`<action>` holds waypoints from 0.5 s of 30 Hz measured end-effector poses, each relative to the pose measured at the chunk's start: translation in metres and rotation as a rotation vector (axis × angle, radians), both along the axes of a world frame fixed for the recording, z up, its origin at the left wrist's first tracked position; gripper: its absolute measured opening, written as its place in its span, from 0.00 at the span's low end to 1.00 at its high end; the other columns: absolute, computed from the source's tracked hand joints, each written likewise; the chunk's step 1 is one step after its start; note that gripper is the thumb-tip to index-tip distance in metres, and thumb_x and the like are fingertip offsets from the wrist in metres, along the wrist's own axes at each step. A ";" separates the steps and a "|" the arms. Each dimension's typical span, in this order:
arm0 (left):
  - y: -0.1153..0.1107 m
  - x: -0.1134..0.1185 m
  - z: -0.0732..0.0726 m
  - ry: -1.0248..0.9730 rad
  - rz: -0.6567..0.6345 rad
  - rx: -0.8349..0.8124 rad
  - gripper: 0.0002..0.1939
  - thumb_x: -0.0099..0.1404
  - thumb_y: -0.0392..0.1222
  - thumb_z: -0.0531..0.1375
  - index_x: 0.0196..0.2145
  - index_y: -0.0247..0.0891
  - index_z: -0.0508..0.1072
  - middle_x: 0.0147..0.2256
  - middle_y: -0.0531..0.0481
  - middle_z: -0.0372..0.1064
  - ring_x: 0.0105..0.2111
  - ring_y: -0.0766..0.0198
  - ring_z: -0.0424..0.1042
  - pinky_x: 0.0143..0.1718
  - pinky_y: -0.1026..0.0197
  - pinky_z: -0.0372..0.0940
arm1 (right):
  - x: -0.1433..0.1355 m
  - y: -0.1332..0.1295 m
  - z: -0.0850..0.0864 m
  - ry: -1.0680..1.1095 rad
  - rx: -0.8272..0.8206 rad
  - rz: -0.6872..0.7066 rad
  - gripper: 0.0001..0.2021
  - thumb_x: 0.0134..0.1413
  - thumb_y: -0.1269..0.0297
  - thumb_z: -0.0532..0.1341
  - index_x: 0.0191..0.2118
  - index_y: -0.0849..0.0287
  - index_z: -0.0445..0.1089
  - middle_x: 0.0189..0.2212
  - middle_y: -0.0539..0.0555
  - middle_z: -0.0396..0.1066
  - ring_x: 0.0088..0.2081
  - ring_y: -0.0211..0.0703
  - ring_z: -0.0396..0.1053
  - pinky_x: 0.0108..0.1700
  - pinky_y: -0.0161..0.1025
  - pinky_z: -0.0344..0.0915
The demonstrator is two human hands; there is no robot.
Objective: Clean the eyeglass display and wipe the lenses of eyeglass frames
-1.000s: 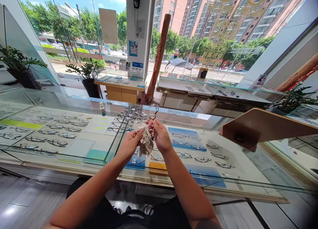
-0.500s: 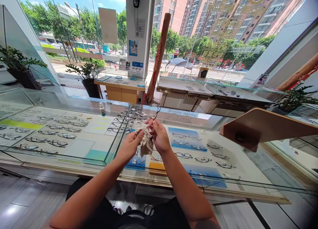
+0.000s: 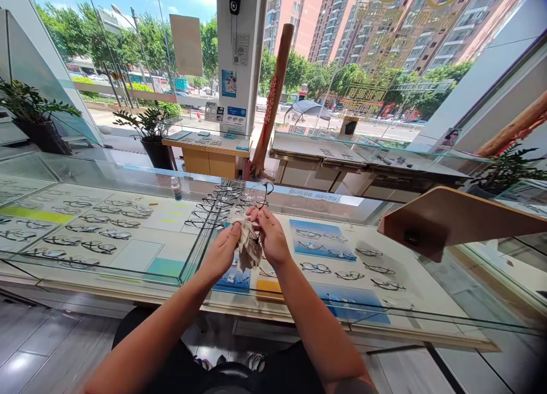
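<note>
My left hand [image 3: 223,247] is closed on a crumpled beige cloth [image 3: 249,254], which hangs down between my two hands. My right hand [image 3: 272,237] is closed on a pair of thin dark-framed eyeglasses [image 3: 260,195]; one rim sticks up above its fingers. The lower part of the glasses is hidden by the fingers and the cloth. Both hands meet above the glass counter [image 3: 200,294]. Just beyond them, several dark eyeglasses [image 3: 212,208] stand in rows on the counter top.
A small clear bottle [image 3: 175,188] stands on the counter to the left. Under the glass lie many displayed frames [image 3: 315,267] on white and blue panels. A brown wooden board [image 3: 444,226] juts in at right. Potted plants [image 3: 156,146] and low display cases [image 3: 207,160] stand by the window.
The eyeglasses have tilted and shifted slightly left in my right hand. Both hands and the cloth have moved a little left.
</note>
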State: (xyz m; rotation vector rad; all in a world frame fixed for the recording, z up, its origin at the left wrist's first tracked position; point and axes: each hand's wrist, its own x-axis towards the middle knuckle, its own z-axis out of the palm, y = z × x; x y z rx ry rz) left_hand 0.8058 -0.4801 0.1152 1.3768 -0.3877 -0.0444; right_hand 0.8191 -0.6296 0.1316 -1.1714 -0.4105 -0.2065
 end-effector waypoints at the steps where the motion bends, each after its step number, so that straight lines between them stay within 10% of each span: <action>1: -0.001 -0.001 -0.001 -0.044 0.034 0.033 0.36 0.72 0.77 0.61 0.52 0.40 0.82 0.51 0.41 0.82 0.58 0.44 0.76 0.64 0.48 0.69 | 0.000 0.002 0.000 -0.004 0.013 -0.008 0.24 0.68 0.38 0.70 0.36 0.55 0.73 0.45 0.55 0.72 0.41 0.43 0.67 0.41 0.35 0.68; 15: -0.012 -0.006 0.012 0.089 -0.070 -0.086 0.34 0.61 0.69 0.77 0.45 0.35 0.79 0.36 0.48 0.77 0.38 0.57 0.76 0.43 0.60 0.70 | -0.009 0.018 -0.010 0.047 0.178 0.031 0.21 0.65 0.40 0.72 0.35 0.54 0.75 0.45 0.54 0.76 0.46 0.47 0.72 0.57 0.40 0.71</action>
